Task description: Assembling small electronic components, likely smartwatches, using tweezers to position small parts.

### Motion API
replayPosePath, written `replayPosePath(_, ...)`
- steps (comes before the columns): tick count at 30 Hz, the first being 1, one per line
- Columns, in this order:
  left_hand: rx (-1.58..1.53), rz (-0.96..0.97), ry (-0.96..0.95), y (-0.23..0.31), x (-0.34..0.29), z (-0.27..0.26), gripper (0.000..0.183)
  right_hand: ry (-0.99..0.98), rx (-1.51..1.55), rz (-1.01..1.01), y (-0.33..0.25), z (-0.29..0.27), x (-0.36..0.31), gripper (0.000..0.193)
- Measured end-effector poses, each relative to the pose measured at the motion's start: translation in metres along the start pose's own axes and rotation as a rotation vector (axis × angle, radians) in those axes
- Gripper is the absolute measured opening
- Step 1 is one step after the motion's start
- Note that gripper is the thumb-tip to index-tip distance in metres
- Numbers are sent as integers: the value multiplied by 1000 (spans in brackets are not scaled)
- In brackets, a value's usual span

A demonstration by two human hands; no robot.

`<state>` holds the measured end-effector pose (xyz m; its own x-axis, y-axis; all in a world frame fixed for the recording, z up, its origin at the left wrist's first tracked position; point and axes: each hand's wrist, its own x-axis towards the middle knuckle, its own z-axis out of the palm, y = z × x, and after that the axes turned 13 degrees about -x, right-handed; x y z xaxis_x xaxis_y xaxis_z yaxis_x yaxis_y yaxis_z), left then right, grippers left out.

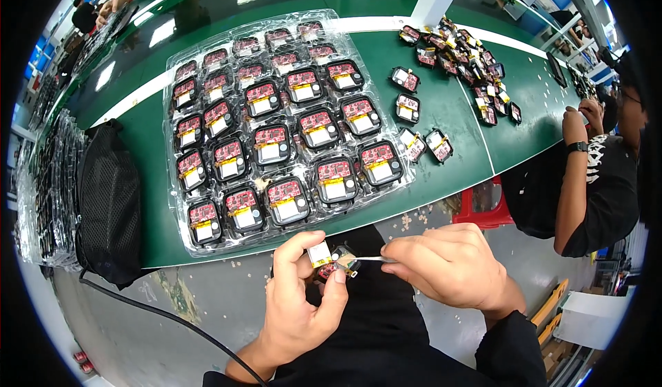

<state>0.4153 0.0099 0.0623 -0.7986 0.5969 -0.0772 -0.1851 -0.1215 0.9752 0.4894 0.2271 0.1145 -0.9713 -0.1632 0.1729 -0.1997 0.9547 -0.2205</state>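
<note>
My left hand (300,311) grips a small black-cased electronic module (340,265) between thumb and fingers, over my lap in front of the table edge. A white battery (319,254) with a yellow strip stands up from the module, beside its red circuit board. My right hand (448,266) is closed around thin, pale metal tweezers (371,258), mostly hidden by the fingers. Their tip reaches to the inside of the module; whether it pinches anything is too small to tell. Beyond my hands, a clear plastic tray (174,197) holds rows of similar modules, boards and batteries facing up.
Several loose modules (408,107) lie right of the tray on the green table (448,170), with a heap of modules (452,52) behind. At left are a black mesh bag (110,201) and stacked plastic trays (48,201). A co-worker (586,194) sits at right near a red stool (486,214).
</note>
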Motion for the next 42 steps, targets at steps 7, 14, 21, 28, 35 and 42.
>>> replayPosePath(7,186,165,-82,2,9,-3,44,99,-203,-109,0,-6,7,29)
replayPosePath(14,377,316,-124,5,14,-2,45,92,-323,-188,-2,-15,15,27)
replayPosePath(21,403,256,-180,9,13,-4,47,40,-300,-199,4,-17,21,18)
replayPosePath(28,378,278,-176,8,13,-3,49,109,-188,-216,11,-11,22,17)
replayPosePath(35,397,268,-186,9,13,-2,48,125,-437,-309,1,-19,21,16)
replayPosePath(42,388,270,-174,6,12,-2,47,68,-115,-271,22,-9,25,20)
